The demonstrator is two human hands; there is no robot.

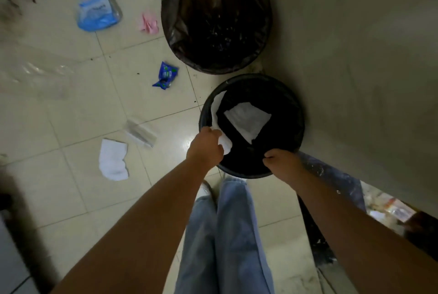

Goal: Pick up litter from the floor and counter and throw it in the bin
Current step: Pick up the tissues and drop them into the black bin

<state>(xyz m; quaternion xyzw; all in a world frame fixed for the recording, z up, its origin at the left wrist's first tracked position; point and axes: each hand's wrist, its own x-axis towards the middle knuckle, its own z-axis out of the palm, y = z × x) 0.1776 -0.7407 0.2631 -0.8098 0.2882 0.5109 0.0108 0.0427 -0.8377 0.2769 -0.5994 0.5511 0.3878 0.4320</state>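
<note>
1. At centre frame, our left hand [205, 147] pinches a white paper [219, 123] over the near bin [299, 113]; our right hand [283, 162] is closed on its rim.
2. One white sheet [247, 119] already lies inside.
3. Left on the floor: a white scrap [112, 160], blue wrapper [166, 75], pink tissue [148, 22] and blue-white packet [98, 12].
4. No writing on them is legible.

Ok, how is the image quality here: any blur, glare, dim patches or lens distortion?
Head view: dim overall, both bin interiors near black; a small glare spot on the floor tile beside the near bin; the clear plastic at left is smeared by blur; wide-angle stretch bends the forearms and tile lines at the edges.
</note>
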